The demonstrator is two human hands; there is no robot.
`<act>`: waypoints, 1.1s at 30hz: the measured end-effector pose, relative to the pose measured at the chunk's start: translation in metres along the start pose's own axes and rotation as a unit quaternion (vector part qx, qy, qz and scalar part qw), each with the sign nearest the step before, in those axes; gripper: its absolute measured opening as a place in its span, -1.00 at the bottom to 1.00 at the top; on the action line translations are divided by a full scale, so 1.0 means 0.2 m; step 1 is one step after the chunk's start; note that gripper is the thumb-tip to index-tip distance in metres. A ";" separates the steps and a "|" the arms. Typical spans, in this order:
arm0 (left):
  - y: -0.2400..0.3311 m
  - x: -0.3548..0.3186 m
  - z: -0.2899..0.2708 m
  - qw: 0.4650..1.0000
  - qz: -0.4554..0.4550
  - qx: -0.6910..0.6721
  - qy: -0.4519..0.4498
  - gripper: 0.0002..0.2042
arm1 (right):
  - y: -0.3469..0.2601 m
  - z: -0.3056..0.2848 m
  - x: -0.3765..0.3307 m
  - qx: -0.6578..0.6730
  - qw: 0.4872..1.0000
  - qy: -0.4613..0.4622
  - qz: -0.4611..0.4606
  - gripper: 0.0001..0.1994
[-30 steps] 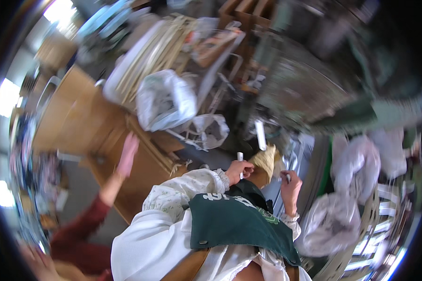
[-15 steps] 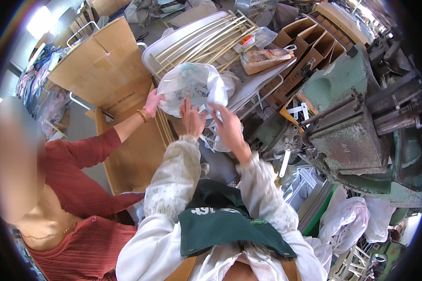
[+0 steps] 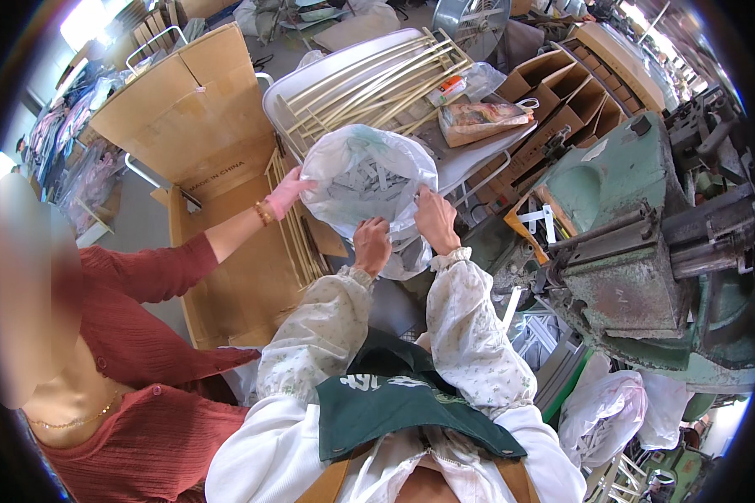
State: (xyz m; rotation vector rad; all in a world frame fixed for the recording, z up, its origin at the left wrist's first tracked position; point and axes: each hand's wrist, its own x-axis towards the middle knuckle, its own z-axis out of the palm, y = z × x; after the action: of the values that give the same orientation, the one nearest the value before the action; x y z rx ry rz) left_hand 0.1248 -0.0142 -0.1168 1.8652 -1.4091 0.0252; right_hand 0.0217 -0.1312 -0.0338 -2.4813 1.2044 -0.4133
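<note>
Cluttered workshop, green machine (image 3: 637, 243), cardboard boxes (image 3: 184, 109)

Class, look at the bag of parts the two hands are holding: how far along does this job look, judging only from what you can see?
Done: the clear plastic bag already holds many pale flat pieces. In hand: the left hand and right hand grip its near edge, while a co-worker's hand holds the far side over the cardboard box. Left: the bag is not yet closed or set down. Another filled bag lies lower right.
</note>
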 end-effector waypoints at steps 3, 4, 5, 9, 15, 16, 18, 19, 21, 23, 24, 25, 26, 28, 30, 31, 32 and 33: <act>0.06 -0.02 -0.01 1.000 -0.004 -0.010 -0.014 -0.90 | 0.01 -0.02 0.00 0.001 1.000 -0.004 0.018 -0.78; 0.08 -0.04 -0.02 1.000 -0.002 -0.008 -0.017 -0.89 | 0.02 -0.02 0.00 0.003 1.000 -0.005 0.024 -0.79; 0.08 -0.05 -0.01 1.000 -0.004 -0.008 -0.022 -0.88 | 0.03 -0.02 -0.01 0.002 1.000 -0.009 0.022 -0.79; 0.09 -0.09 -0.01 0.999 -0.010 -0.015 -0.028 -0.86 | 0.03 -0.02 -0.03 -0.006 1.000 -0.020 0.022 -0.80; 0.05 -0.13 -0.05 0.999 -0.018 -0.029 -0.024 -0.86 | -0.01 0.02 -0.07 0.002 1.000 -0.022 0.007 -0.81; 0.07 -0.12 -0.05 0.999 -0.015 -0.029 -0.024 -0.86 | 0.02 0.02 -0.07 0.000 1.000 -0.018 0.010 -0.81; 0.09 -0.09 -0.07 0.999 0.017 -0.026 -0.019 -0.88 | 0.05 0.04 -0.06 0.007 1.000 -0.005 0.017 -0.81; 0.01 -0.10 0.00 0.999 0.002 -0.006 -0.038 -0.89 | 0.08 0.11 -0.08 0.022 0.999 0.031 -0.012 -0.79; 0.04 -0.08 0.04 0.996 -0.042 -0.063 -0.041 -0.84 | 0.18 0.17 -0.07 -0.014 0.999 0.035 0.002 -0.75; -0.17 -0.11 0.07 0.995 0.077 -0.060 0.037 -0.72 | 0.04 0.14 -0.12 0.017 0.991 0.128 -0.044 -0.83; -0.18 -0.08 0.07 0.992 0.085 -0.092 -0.011 -0.68 | 0.05 0.09 -0.17 0.021 0.982 0.177 -0.054 -0.86; -0.29 -0.05 0.04 0.979 0.195 -0.011 0.057 -0.72 | -0.05 0.02 -0.20 0.023 0.991 0.130 -0.032 -0.85; -0.20 -0.02 0.07 0.975 0.215 -0.032 0.040 -0.76 | -0.03 -0.07 -0.28 -0.008 0.997 0.078 0.013 -0.84; -0.04 0.01 0.04 0.965 0.259 -0.024 0.039 -0.76 | -0.01 -0.17 -0.50 -0.033 0.993 0.101 0.044 -0.83; 0.04 -0.03 0.05 0.977 0.213 -0.021 0.008 -0.68 | 0.07 -0.28 -0.75 0.056 0.986 0.159 0.016 -0.79; 0.07 -0.04 0.03 0.979 0.203 -0.001 -0.012 -0.63 | 0.07 -0.35 -0.89 0.073 0.980 0.176 0.053 -0.72; 0.08 -0.04 0.00 0.969 0.245 0.028 0.029 -0.60 | 0.13 -0.30 -0.97 0.095 0.970 0.215 0.070 -0.73; 0.11 -0.06 0.00 0.969 0.243 0.044 0.031 -0.61 | 0.18 -0.26 -1.08 0.106 0.957 0.250 0.099 -0.73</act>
State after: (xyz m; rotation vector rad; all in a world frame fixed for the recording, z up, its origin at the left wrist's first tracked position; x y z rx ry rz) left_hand 0.1017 -0.0070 -0.1100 1.5286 -1.8106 0.3916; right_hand -0.1539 0.0097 -0.0257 -2.1084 1.4842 -1.0995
